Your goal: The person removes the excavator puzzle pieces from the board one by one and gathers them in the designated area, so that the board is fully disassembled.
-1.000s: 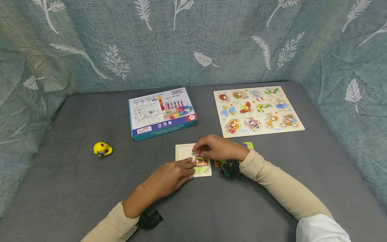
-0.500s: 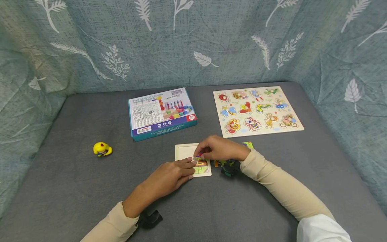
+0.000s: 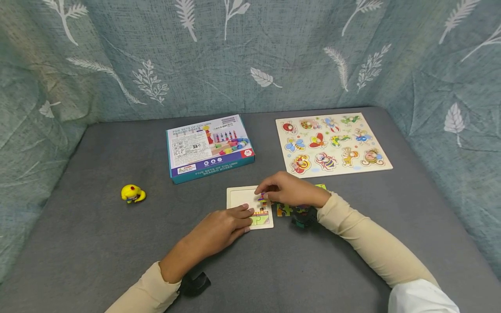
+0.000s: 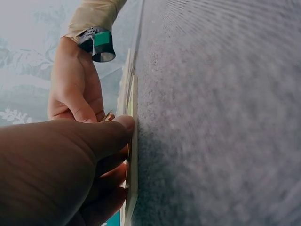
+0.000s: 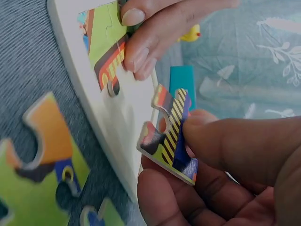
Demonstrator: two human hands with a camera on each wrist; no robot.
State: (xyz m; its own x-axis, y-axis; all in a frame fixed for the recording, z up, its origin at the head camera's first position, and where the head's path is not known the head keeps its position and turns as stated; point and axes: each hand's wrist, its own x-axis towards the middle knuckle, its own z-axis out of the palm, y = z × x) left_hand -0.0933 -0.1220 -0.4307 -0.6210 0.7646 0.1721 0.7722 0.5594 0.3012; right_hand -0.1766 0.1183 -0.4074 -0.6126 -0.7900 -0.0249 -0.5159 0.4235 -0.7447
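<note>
Left hand (image 3: 224,227) resting fingers together, the right hand (image 3: 287,189) pinches a striped multicolour jigsaw piece (image 5: 172,136), likely light, stiff, best held edgewise.

1. Support: table (image 3: 98,243), flat, dark grey.
2. Far side, left of centre: box (image 3: 211,148), teal-edged, lying flat.
3. Far side, right: insect board (image 3: 332,150), flat.
4. Left: yellow toy (image 3: 132,193), well apart.
5. Centre: pale puzzle tray (image 3: 240,198), flat.
6. Just right of tray: loose puzzle pieces (image 3: 284,210).
</note>
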